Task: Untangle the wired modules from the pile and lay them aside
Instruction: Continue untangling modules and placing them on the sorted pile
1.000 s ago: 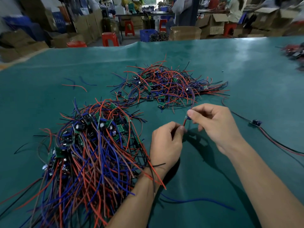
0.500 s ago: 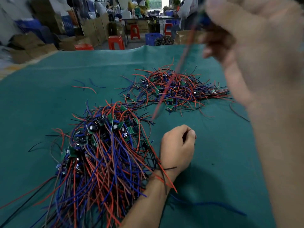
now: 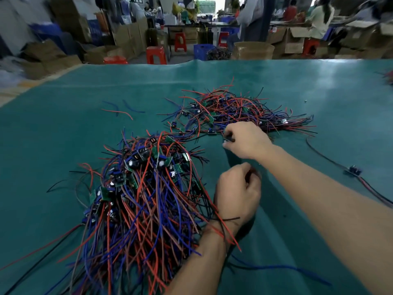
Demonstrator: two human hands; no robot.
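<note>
Green mat [image 3: 85, 145] lies bare between both wire piles [image 3: 138, 199].

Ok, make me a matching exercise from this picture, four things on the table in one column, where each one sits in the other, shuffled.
Things:
1. big wire pile
2. smaller wire pile
3. single wired module
4. loose red wire

Places:
A. alone at the table's right edge
B. far side, by the right hand
C. near left, against the left forearm
D. far left, on bare mat

Pairs: 1-C, 2-B, 3-A, 4-D
</note>
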